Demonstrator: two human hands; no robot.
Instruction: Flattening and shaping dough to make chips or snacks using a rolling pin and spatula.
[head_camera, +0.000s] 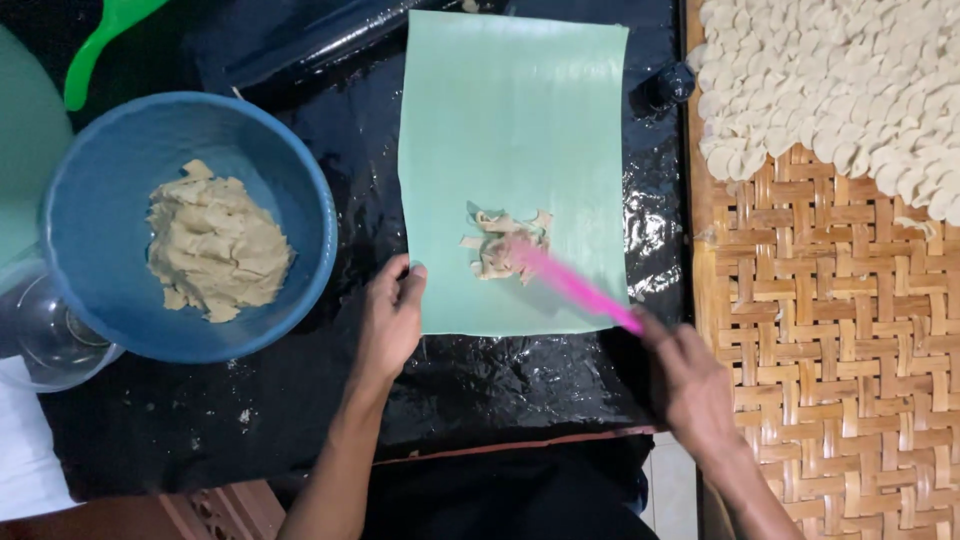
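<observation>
Dough scraps (503, 243) sit approx mid-sheet on the pale green mat (510, 120), a small loose heap of thin strips. I judge them soft, light, a bit tacky: they'd tear or smear if pinched hard, so better pushed together w/ a flat edge & lifted from underneath than grabbed from the top.

The pink scraper (575, 285) is blurred, its tip right in the heap. My right hand (690, 385) has its fingers clenched round the handle end, low right of the mat. The tool looks thin, stiff plastic, light; a grip near the end gives reach but less pressure.

My left hand (390, 320) lies flat on the mat's lower-left corner, fingers released, holding nothing, just pinning the sheet. The mat looks thin & flexible, prob. slides on the shiny black plastic sheet (500, 385) covering the desk.

Further out: a blue bowl (290, 170) to the left w/ a lump of dough (215, 250), which I judge heavier & denser than the scraps. Below it part of a clear glass (40, 340), and top left a green plastic handle (100, 40). To the right a woven bamboo tray (840, 340) carries many small cut dough rounds (850, 80), overlapping; I judge them delicate, easily dented.
</observation>
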